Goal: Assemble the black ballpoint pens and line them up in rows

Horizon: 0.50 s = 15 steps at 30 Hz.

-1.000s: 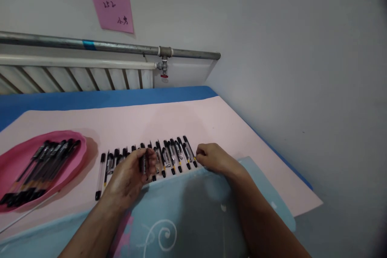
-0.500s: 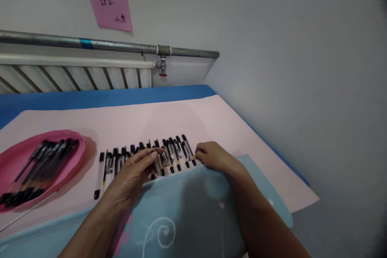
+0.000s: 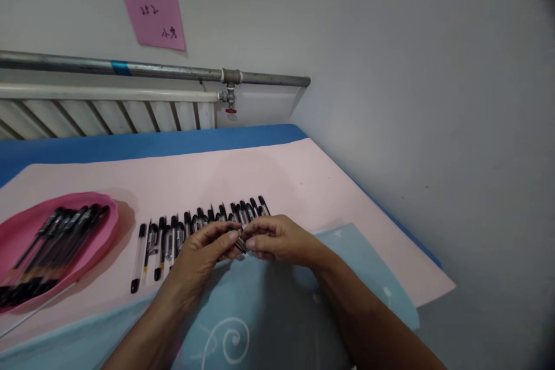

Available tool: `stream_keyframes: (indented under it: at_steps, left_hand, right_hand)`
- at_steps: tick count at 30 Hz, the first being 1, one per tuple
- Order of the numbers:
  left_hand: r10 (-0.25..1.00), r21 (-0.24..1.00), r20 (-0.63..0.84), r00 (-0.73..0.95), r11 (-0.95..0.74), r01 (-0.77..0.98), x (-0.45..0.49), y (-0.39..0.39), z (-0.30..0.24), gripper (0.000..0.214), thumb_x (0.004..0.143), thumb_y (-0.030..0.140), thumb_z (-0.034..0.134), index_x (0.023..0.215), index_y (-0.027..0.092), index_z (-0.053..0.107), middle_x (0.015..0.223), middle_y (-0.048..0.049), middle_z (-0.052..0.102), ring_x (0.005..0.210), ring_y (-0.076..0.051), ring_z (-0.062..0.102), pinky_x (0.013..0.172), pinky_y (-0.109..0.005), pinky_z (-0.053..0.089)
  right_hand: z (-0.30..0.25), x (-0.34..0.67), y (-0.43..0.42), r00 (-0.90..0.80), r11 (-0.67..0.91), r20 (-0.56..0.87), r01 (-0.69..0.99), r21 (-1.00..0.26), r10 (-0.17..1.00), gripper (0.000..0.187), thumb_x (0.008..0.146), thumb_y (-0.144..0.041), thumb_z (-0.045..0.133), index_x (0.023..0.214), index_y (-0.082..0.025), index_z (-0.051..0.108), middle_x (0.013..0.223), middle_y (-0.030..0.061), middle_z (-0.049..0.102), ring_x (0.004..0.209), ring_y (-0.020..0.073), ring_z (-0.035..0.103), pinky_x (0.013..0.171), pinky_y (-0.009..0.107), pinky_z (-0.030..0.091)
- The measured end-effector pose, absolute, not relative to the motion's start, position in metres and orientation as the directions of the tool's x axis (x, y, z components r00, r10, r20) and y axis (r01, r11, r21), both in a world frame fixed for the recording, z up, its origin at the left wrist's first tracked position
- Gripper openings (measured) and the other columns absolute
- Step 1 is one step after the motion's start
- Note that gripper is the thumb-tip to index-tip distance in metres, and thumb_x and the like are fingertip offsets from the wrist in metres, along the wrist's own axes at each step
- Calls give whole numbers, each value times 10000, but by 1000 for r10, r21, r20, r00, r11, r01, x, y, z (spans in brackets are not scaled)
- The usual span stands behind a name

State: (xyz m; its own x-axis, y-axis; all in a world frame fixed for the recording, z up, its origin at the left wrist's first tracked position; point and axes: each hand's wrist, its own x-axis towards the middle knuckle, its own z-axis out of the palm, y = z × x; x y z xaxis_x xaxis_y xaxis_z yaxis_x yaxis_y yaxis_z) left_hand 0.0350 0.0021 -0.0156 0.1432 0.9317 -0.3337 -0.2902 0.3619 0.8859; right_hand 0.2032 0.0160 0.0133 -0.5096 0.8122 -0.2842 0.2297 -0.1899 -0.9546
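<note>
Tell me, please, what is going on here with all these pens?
A person is working with two bare hands. The left hand and right hand meet above a row of black pens lying side by side on a pink sheet, pinching a single pen between their fingertips. More pens lie in a pink tray to the left.

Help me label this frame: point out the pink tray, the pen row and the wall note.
Pink tray [image 3: 106, 231]: head view, bare inside by its right rim.
Pen row [image 3: 176, 231]: head view, a pen in its left half.
Wall note [image 3: 151, 11]: head view, its middle.
</note>
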Motion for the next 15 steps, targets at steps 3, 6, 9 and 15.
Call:
stream_keyframes:
  at_steps: [3,6,9,15]
  left_hand:
    - [937,896,-315,149,346,-280,34,2,-16,276,608,280,702,862,178,668,742,-31,647,563,-96,542,615,-265,440]
    - [934,888,-332,130,356,-290,28,4,-13,387,609,303,700,975,192,636,844,-51,649,637,-124,571,622,-284,452]
    - [942,893,-332,45,329,-306,19,9,-10,401,617,335,690,982,181,631,865,-62,644,681,-141,578,599,-277,458]
    - [942,890,-326,-80,278,-362,6,17,-6,364,602,329,698,912,147,645,922,-77,633,684,-128,564,569,-247,464]
  right_hand:
    - [12,203,18,-512,-203,-284,209,-957,811,188,686,-260,584,848,-165,583,575,-42,504,495,73,450,438,178,331]
    - [7,213,28,-337,-120,-218,288,-950,916,176,693,-265,559,842,-171,575,583,-40,509,496,76,448,447,182,330]
    - [-3,228,43,-27,-21,-43,560,-828,999,132,688,-257,548,779,-169,585,661,-7,558,608,102,496,537,200,363]
    - [-21,243,58,12,-26,-30,857,-515,999,128,689,-193,511,763,-160,611,670,26,606,633,119,507,567,209,337]
